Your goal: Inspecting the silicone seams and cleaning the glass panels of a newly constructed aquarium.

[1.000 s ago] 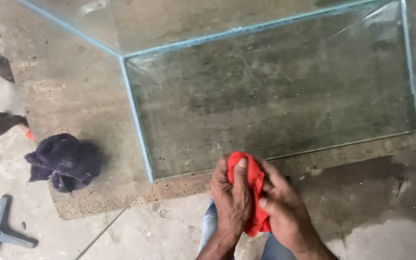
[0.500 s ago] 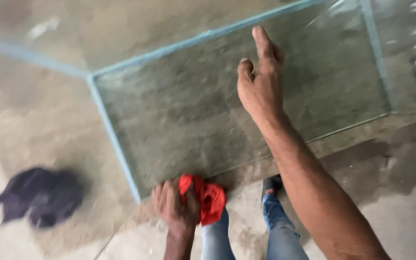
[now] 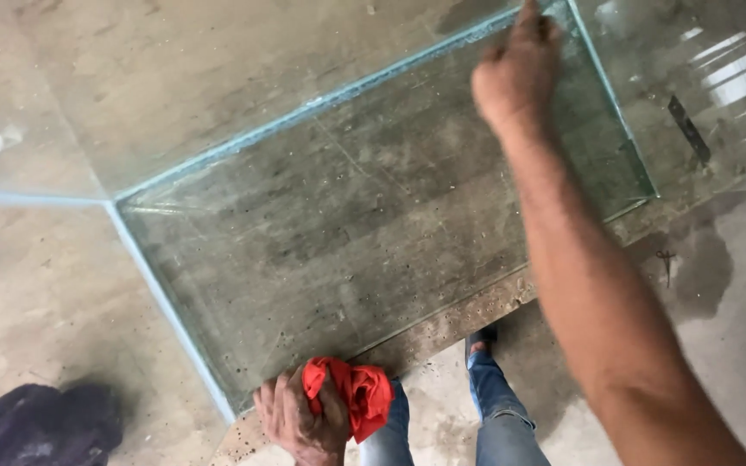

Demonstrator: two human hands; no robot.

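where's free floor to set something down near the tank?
Bare concrete lies left of the clear glass tank, between its blue-edged left side and the dark purple crumpled cloth. More lies right of the right arm. Crowded: the near edge, where the left hand grips a red rag.

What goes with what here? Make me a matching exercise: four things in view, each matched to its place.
Things:
1. red cloth
2. right hand
3. dark cloth
4. glass tank

Places:
A. lying on the floor at lower left
B. reaching to the tank's far top edge
C. bunched in the left hand
D. standing on the concrete slab

Pairs: 1-C, 2-B, 3-A, 4-D
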